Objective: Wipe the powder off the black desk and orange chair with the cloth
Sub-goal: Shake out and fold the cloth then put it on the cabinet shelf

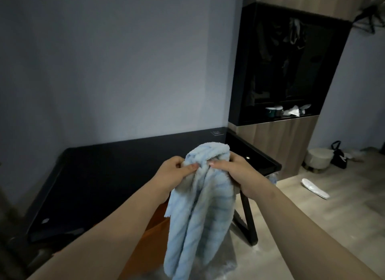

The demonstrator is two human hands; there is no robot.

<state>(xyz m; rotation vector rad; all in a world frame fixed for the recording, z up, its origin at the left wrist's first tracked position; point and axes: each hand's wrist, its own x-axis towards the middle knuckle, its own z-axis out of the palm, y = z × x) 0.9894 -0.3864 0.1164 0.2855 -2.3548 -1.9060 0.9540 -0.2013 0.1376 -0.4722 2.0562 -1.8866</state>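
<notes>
Fingers of left hand and right hand clamped on top fold of pale blue striped terry cloth, held above near edge of black desk; orange chair below that edge. Likely risk: unbunched hanging tail scattering powder.

We see a pale blue towel hanging in long folds before the black desk; the orange chair stands at its front edge.

L forearm & R forearm were bare from wrist to frame edge, slim & smooth. L hand & R hand were bare too, w/ short, rounded, slightly glossy thumbnails. Only arms & hands showed.
</notes>
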